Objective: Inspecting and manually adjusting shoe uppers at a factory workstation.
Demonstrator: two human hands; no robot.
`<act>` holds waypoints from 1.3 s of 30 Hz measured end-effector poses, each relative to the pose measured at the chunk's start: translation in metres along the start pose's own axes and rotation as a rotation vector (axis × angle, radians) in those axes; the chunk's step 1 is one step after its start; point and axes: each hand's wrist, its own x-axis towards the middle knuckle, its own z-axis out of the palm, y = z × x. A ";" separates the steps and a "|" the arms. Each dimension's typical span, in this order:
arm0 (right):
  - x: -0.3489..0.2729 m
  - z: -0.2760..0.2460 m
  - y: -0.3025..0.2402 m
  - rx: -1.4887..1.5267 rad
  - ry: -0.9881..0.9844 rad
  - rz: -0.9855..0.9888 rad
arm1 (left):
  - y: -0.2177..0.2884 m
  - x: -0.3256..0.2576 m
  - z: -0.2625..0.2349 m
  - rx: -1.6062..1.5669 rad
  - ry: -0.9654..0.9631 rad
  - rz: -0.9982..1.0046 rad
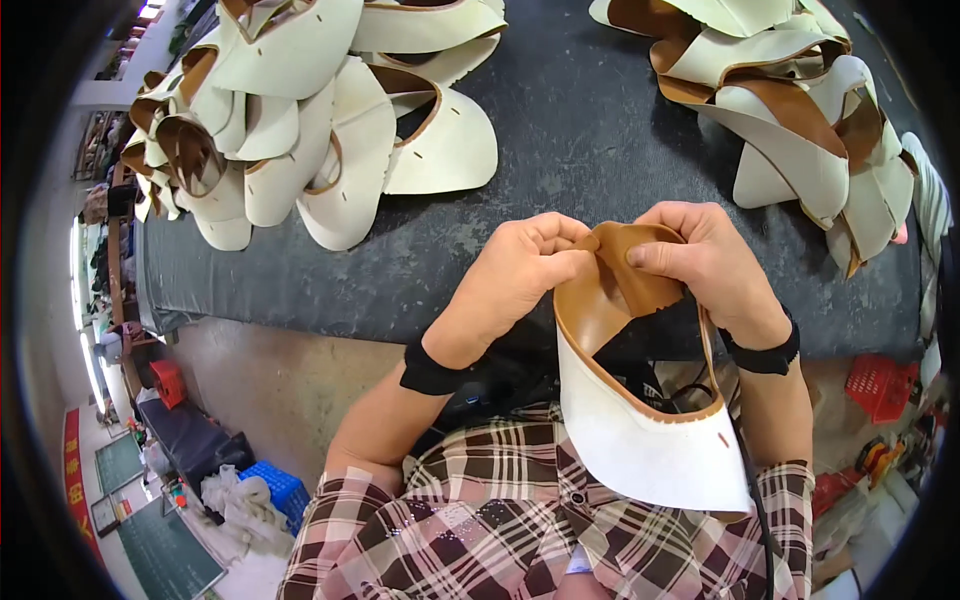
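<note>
A white leather shoe upper [645, 455] with a tan lining hangs between my hands, its broad rounded end down against my shirt. My left hand [525, 265] is closed, pinching the tan edge at the top left of the opening. Opposite it, my right hand [705, 255] grips the tan back part, thumb pressed flat on the leather and fingers behind it. The lining bends inward between the two thumbs. Fingers on the far side of the leather are partly hidden.
A dark-covered table [560, 130] stretches ahead. Similar white uppers [350, 150] are heaped at its left, and another heap [790, 140] lies at the right. Below the table's right end is a red basket [880, 388]; a blue crate [275, 492] stands on the floor at left.
</note>
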 end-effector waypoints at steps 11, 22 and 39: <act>0.025 0.013 0.002 -0.001 0.047 0.025 | -0.004 0.019 -0.033 -0.019 -0.035 -0.019; 0.034 0.038 -0.004 -0.774 0.314 -0.599 | 0.020 0.023 -0.034 1.135 0.320 0.681; 0.009 -0.003 -0.009 -0.863 0.107 -0.527 | 0.030 0.033 0.001 1.273 0.299 0.827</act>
